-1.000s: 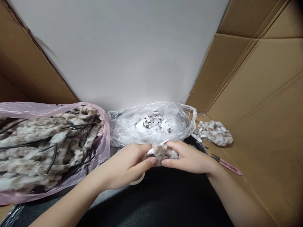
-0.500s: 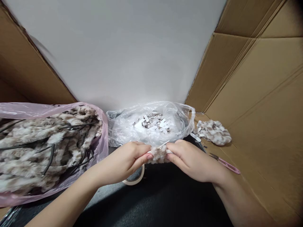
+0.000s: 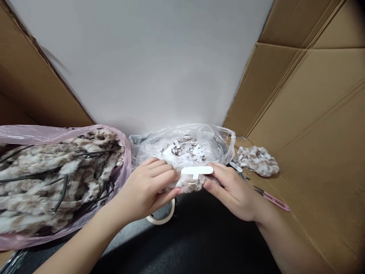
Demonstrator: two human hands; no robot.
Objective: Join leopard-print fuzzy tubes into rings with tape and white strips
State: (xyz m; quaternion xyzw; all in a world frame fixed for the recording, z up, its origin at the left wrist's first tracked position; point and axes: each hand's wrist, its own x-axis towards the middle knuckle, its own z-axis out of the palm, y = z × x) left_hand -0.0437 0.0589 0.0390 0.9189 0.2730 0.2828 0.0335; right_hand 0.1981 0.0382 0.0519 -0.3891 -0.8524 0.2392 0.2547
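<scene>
Between my two hands is a small piece of fluffy, brown-and-white plush fabric (image 3: 190, 185). A white T-shaped tab (image 3: 196, 170) stands out from its top, with a bit of metal at its base. My left hand (image 3: 151, 186) pinches the plush from the left, thumb below and fingers above. My right hand (image 3: 228, 186) grips it from the right, its index finger touching the tab's right end. Just behind the hands lies a clear plastic bag (image 3: 219, 142), open, with several white tabs and metal pieces (image 3: 186, 146) in it.
At left, a pink plastic bag (image 3: 128, 152) holds plush strips (image 3: 34, 167) with black cords. A tape roll (image 3: 161, 219) lies below my left hand. On the right are a bunched plush piece (image 3: 258, 160) and pink-handled thread snips (image 3: 275, 201). Cardboard walls (image 3: 319, 106) flank both sides.
The plush piece has been turned so that the white tab now faces up toward me. My left hand's fingers have shifted up over the plush.
</scene>
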